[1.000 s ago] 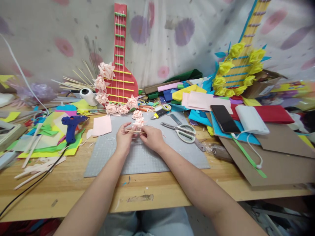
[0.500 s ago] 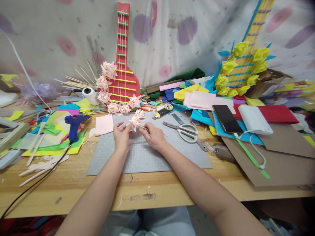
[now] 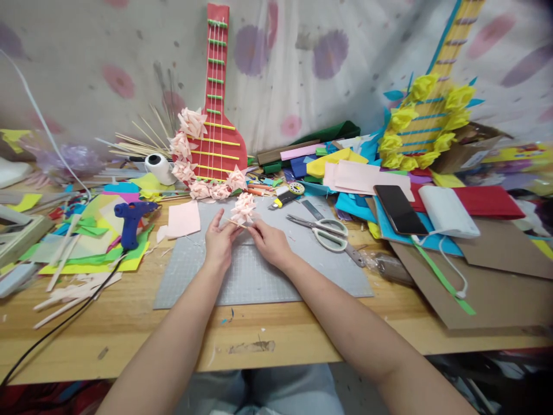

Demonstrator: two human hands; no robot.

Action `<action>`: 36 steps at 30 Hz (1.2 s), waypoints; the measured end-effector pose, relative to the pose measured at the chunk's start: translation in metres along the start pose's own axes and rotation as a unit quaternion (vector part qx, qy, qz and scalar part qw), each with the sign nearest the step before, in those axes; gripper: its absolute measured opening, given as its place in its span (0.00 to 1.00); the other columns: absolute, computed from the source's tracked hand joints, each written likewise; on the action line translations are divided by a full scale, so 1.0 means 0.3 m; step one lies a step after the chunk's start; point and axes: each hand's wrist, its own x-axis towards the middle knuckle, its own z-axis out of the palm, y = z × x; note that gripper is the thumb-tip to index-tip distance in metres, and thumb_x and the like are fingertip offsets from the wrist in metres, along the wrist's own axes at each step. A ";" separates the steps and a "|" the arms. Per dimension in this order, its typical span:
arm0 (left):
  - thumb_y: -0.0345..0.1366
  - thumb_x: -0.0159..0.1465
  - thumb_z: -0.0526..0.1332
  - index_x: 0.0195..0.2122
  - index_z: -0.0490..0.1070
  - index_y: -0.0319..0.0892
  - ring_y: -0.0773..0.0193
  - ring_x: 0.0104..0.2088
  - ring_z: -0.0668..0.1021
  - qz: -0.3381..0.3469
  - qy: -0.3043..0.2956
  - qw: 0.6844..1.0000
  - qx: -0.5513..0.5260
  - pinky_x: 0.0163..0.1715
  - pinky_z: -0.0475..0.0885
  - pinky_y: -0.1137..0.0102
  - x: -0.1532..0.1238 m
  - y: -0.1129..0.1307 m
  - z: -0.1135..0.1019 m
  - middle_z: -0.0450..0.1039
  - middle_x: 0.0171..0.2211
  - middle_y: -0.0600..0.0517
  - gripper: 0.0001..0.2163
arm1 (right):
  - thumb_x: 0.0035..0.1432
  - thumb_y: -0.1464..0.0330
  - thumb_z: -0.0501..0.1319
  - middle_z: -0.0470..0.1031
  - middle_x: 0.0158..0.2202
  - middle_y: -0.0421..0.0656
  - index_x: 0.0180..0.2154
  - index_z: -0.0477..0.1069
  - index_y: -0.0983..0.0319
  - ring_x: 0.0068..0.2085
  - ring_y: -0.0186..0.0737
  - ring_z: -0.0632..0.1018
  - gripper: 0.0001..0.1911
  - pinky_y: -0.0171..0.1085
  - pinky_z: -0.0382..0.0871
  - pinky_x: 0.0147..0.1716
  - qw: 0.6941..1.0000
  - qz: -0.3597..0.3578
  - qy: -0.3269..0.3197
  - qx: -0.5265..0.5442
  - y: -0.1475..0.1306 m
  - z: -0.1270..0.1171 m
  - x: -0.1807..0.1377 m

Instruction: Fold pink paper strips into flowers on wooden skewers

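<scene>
A pale pink paper flower (image 3: 244,208) with pointed petals is right at my fingertips, over the grey cutting mat (image 3: 259,276). My left hand (image 3: 219,239) is closed at the flower's lower left side, its thumb raised. A thin wooden stick (image 3: 237,223) runs across just below the petals. The fingers of my right hand (image 3: 270,242) pinch the stick's right end. Exactly where the left fingers grip is partly hidden. Behind stands a red paper guitar (image 3: 220,135) edged with similar pink flowers. Scissors (image 3: 329,233) rest to the right of my right hand.
A blue glue gun (image 3: 132,222) sits on coloured paper scraps at left, its black cord trailing frontward. Beside the mat lies a pink paper square (image 3: 184,219). To the right are a phone (image 3: 400,208), a white power bank (image 3: 448,210), cardboard (image 3: 488,294) and a yellow paper guitar (image 3: 425,124).
The pink flower has turned and its petals now stand upright above my fingers. My hands have come closer together, the left moving slightly right. The stick has shifted left under the petals.
</scene>
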 end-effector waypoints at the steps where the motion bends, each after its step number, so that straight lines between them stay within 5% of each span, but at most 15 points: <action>1: 0.21 0.48 0.60 0.55 0.53 0.38 0.70 0.26 0.76 -0.006 -0.010 1.000 -0.003 0.38 0.71 0.68 -0.001 0.001 0.001 0.73 0.24 0.54 0.31 | 0.60 0.60 0.44 0.73 0.31 0.39 0.37 0.66 0.58 0.31 0.35 0.71 0.15 0.32 0.56 0.29 1.000 0.007 0.002 0.002 0.007 -0.002 0.002; 8: 0.18 0.47 0.60 0.58 0.46 0.38 0.66 0.31 0.77 -0.022 -0.070 0.997 -0.020 0.42 0.70 0.65 -0.011 0.000 0.001 0.74 0.26 0.51 0.37 | 0.58 0.58 0.46 0.70 0.24 0.37 0.32 0.68 0.58 0.26 0.33 0.69 0.16 0.31 0.52 0.25 0.998 0.056 0.005 0.028 0.048 -0.009 0.019; 27: 0.21 0.46 0.62 0.50 0.56 0.38 0.69 0.29 0.77 -0.011 -0.034 0.999 0.003 0.37 0.70 0.70 -0.005 -0.008 -0.016 0.74 0.27 0.52 0.30 | 0.60 0.61 0.45 0.69 0.19 0.39 0.27 0.68 0.61 0.24 0.32 0.69 0.19 0.30 0.58 0.28 0.994 0.031 -0.078 0.071 0.018 -0.017 0.024; 32: 0.21 0.46 0.62 0.46 0.59 0.38 0.69 0.29 0.77 -0.005 0.004 1.000 -0.003 0.36 0.71 0.70 0.001 -0.006 -0.014 0.73 0.27 0.52 0.25 | 0.58 0.61 0.49 0.72 0.28 0.39 0.37 0.64 0.60 0.27 0.32 0.71 0.12 0.31 0.59 0.28 0.994 0.027 -0.047 0.091 0.017 -0.003 0.015; 36: 0.21 0.46 0.63 0.44 0.61 0.37 0.68 0.29 0.77 0.002 0.030 1.000 -0.002 0.38 0.71 0.69 0.007 -0.002 -0.018 0.73 0.26 0.52 0.24 | 0.56 0.61 0.51 0.71 0.29 0.38 0.34 0.63 0.60 0.29 0.32 0.71 0.09 0.30 0.58 0.28 0.992 0.025 -0.021 0.121 0.028 0.006 0.015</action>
